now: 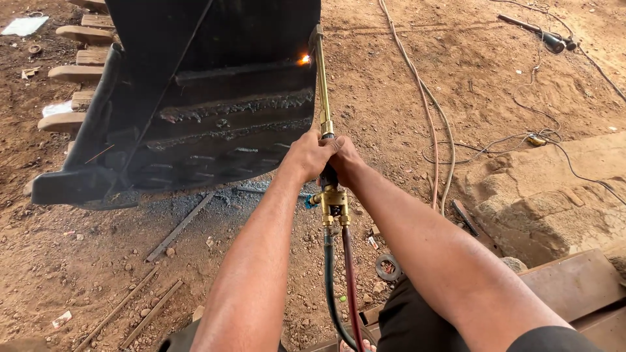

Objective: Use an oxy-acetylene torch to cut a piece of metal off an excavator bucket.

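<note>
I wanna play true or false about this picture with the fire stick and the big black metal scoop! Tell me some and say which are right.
1. Both hands, the left hand and the right hand, grip the brass cutting torch. True.
2. The torch tip shows no flame. False: a bright orange glow burns at the tip, against the black excavator bucket.
3. Two hoses, one dark green and one dark red, hang from the torch's lower end. True.
4. The bucket sits on a tiled floor. False: it rests on reddish dirt ground.
5. Loose cables trail across the dirt to the right of the torch. True.
</note>
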